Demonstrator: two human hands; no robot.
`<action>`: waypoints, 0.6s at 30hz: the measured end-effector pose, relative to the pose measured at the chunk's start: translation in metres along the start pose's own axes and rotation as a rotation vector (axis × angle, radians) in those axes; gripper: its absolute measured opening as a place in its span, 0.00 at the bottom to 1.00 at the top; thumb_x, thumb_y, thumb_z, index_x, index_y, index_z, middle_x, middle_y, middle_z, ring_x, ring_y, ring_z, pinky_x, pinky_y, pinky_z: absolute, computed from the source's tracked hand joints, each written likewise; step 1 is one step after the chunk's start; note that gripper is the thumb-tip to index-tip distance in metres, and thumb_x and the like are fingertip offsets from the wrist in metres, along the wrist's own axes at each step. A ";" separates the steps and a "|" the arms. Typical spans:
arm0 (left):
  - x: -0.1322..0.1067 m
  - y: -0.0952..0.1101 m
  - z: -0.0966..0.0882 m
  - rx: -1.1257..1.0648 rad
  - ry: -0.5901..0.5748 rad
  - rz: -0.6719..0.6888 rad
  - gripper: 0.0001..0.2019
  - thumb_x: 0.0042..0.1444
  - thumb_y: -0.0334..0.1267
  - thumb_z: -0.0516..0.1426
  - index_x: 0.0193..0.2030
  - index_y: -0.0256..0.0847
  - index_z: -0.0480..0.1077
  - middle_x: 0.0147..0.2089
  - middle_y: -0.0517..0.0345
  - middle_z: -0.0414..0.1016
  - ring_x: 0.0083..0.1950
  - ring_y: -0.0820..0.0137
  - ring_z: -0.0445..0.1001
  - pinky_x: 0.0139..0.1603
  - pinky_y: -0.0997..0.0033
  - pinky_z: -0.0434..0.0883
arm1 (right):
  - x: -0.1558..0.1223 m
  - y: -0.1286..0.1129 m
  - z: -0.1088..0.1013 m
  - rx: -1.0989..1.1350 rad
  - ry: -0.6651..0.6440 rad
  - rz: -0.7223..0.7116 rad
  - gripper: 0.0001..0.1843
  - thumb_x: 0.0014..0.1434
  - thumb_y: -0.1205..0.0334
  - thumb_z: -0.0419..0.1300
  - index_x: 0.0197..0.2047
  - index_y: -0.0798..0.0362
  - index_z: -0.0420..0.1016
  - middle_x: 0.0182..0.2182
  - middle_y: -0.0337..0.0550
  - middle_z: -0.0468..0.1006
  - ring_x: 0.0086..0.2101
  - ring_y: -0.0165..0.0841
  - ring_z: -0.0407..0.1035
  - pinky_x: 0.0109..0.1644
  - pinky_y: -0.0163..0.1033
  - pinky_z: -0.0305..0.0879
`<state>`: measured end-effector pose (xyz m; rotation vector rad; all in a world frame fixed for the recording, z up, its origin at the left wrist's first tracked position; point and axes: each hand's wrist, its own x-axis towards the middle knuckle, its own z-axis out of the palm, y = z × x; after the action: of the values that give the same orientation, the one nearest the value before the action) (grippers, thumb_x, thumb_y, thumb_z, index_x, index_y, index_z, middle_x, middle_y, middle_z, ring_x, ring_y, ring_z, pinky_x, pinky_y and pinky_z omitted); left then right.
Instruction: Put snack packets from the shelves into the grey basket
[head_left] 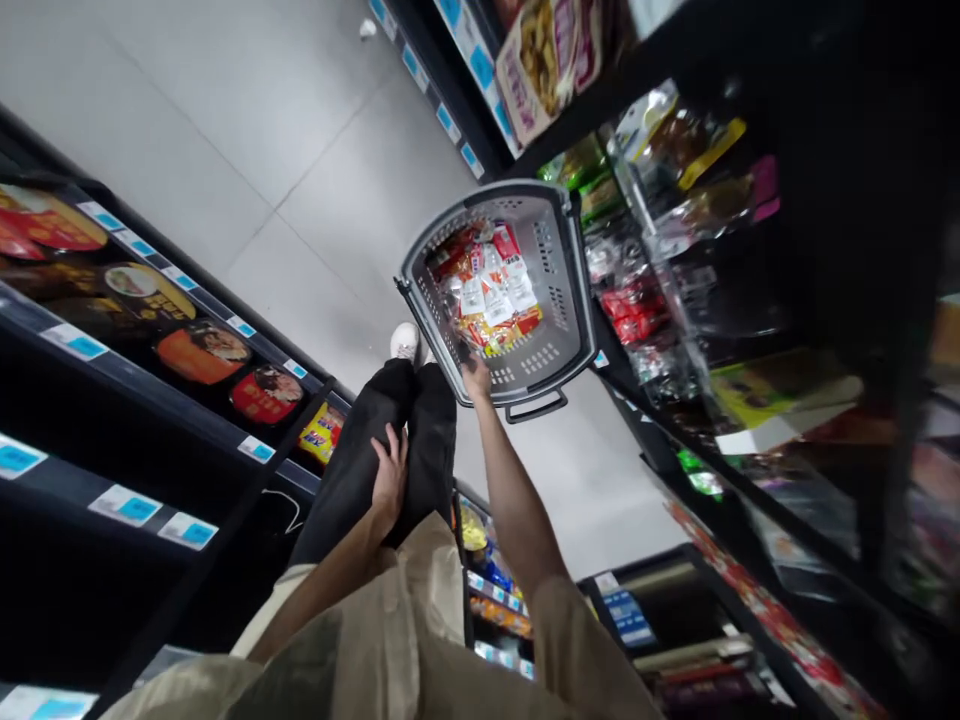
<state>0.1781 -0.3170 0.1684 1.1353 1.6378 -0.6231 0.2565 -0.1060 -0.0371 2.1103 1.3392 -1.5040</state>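
Observation:
A grey plastic shopping basket [551, 375] with perforated walls stands in the aisle, partly filled with packaged snacks [495, 290] in red, white and yellow wrappers. My right hand [477, 378] grips the basket's near rim, its fingertips partly hidden over the edge. On my dark trousers rests my left hand [388, 468], holding nothing, fingers apart against the thigh. A black handle [536, 407] sticks out from the basket's near side, right of my right hand.
A dark shelf [172, 370] on the left carries packaged bowls [202, 350] and price tags. On the right, racks [660, 250] of bagged snacks stand close beside the basket. Light floor tiles [315, 170] run between them. A white shoe [404, 341] shows below my knees.

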 end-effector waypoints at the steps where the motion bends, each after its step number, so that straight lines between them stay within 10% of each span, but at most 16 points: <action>1: 0.004 -0.003 0.000 0.013 -0.017 0.020 0.30 0.65 0.27 0.49 0.74 0.39 0.64 0.82 0.44 0.44 0.81 0.37 0.24 0.73 0.20 0.40 | 0.017 0.006 0.000 0.020 0.015 0.024 0.22 0.56 0.63 0.64 0.55 0.52 0.79 0.54 0.48 0.81 0.55 0.41 0.72 0.66 0.47 0.63; 8: 0.006 -0.024 0.008 0.106 -0.154 -0.011 0.26 0.66 0.28 0.52 0.69 0.49 0.70 0.83 0.54 0.42 0.80 0.35 0.40 0.71 0.29 0.58 | 0.096 0.035 0.002 0.228 0.132 0.202 0.27 0.54 0.63 0.68 0.58 0.55 0.78 0.56 0.50 0.80 0.55 0.41 0.73 0.62 0.48 0.68; 18: 0.010 -0.012 0.020 0.162 -0.038 -0.018 0.29 0.69 0.33 0.50 0.76 0.52 0.58 0.82 0.53 0.44 0.81 0.37 0.36 0.72 0.21 0.51 | 0.134 0.051 0.043 0.578 0.236 0.194 0.23 0.56 0.69 0.64 0.56 0.62 0.79 0.53 0.55 0.82 0.51 0.39 0.76 0.60 0.48 0.72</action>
<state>0.1755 -0.3354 0.1507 1.2184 1.5891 -0.7968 0.2760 -0.0894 -0.1846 2.7424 0.7774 -1.7525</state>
